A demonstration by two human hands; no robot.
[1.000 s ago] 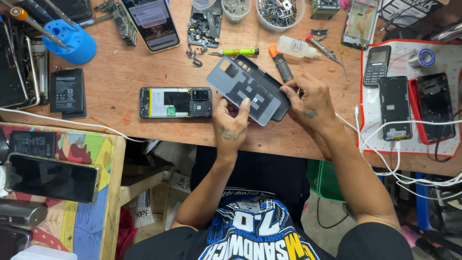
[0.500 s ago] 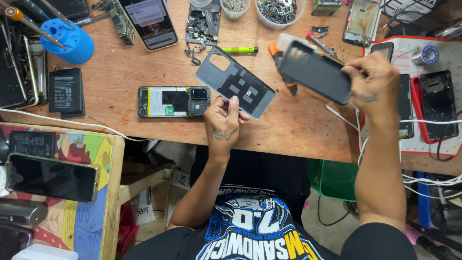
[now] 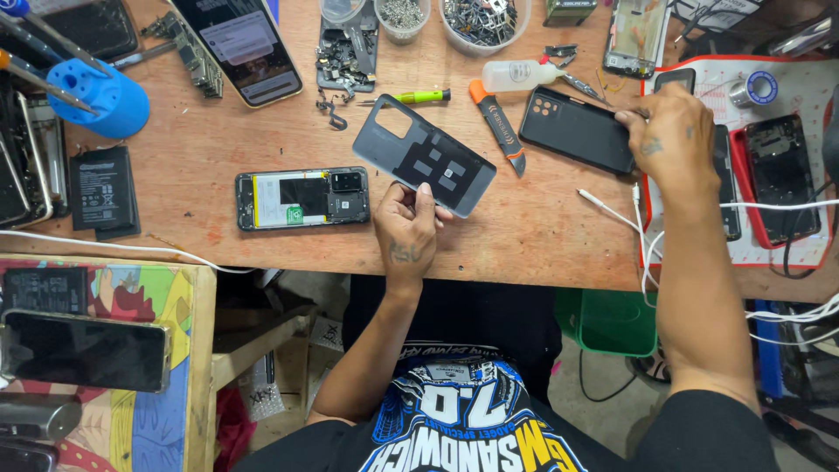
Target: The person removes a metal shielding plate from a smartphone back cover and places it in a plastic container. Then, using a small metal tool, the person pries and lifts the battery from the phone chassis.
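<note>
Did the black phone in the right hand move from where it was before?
Yes. The right hand carried the black phone away from the grey back cover, rightward past the orange-handled tool, toward the red-edged mat.

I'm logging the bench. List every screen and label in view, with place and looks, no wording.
Lit phone screen: top left, pale rectangle, dark frame.
Dark phone screen: colourful side table, black rectangle.
Battery label: left bench, black with white print.
Opened phone's sticker: small, green, bench centre.

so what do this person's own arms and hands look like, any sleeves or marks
Both forearms are bare, with no sleeves, gloves, watch or rings showing. The left hand has a small dark tattoo on its back near the wrist. The right hand carries small dark tattoo marks on its back too. The shirt's dark short sleeve shows at the right upper arm.
</note>
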